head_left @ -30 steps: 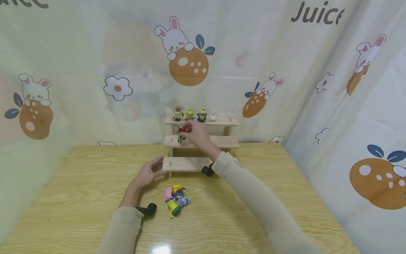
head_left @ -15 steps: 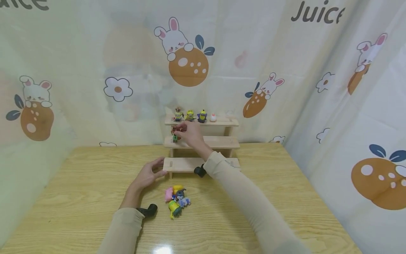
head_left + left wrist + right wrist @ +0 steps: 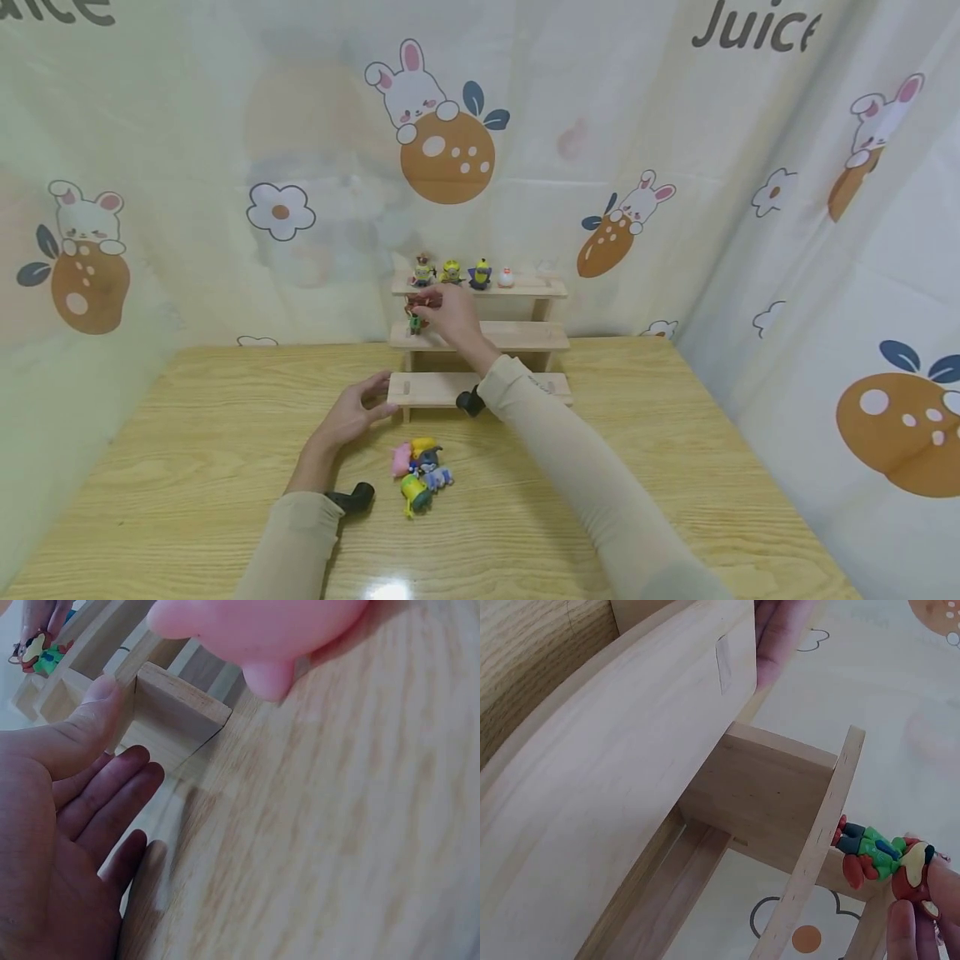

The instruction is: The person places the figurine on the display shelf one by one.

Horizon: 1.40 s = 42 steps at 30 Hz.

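A fox figurine (image 3: 876, 853) in a green shirt and blue tie stands upright, its feet at the edge of the middle tier of a three-tier wooden shelf (image 3: 525, 335), near the left end. My right hand (image 3: 455, 317) pinches it by the head, partly covering it in the head view. My left hand (image 3: 354, 414) rests at the left end of the lowest tier, thumb toward the front, fingers loosely extended along the end. The left wrist view shows the fingers of this left hand (image 3: 75, 825) almost straight beside the wood.
On the top tier stand three yellow figurines, among them a purple-caped one (image 3: 481, 275), and a small white one (image 3: 506, 278). Several toys lie piled on the table before the shelf, including a pink one (image 3: 402, 460) and a yellow-green one (image 3: 416, 492). A printed curtain (image 3: 322, 125) hangs behind.
My right hand has moved the fox figurine slightly left along the middle tier, then stayed nearly still. The left hand keeps its place at the shelf end.
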Each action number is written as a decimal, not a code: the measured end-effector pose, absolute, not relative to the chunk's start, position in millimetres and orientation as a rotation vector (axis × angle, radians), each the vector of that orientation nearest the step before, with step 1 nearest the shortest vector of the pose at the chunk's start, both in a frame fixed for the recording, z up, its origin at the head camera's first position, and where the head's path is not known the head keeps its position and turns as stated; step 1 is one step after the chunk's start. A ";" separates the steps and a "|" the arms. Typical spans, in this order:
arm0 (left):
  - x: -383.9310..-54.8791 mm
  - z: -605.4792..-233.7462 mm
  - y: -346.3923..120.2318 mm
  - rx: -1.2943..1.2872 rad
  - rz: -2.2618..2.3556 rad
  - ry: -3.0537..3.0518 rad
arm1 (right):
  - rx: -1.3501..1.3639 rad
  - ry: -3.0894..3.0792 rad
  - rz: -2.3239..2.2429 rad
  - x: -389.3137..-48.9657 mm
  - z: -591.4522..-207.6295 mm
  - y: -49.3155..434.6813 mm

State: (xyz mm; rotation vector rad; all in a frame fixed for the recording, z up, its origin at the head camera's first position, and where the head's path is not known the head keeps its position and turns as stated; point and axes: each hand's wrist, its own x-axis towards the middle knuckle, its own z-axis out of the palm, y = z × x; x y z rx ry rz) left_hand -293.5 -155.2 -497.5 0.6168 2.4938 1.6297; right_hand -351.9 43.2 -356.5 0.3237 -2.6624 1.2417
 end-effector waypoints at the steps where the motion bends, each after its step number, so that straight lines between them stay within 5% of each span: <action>1: -293.6 -497.7 -155.4 0.608 1.632 2.496 | 0.324 -2.660 1.233 -351.8 -356.4 42.9; 42: -272.9 -463.7 -151.3 0.603 1.625 2.461 | 0.277 -2.654 1.008 -349.4 -357.2 38.2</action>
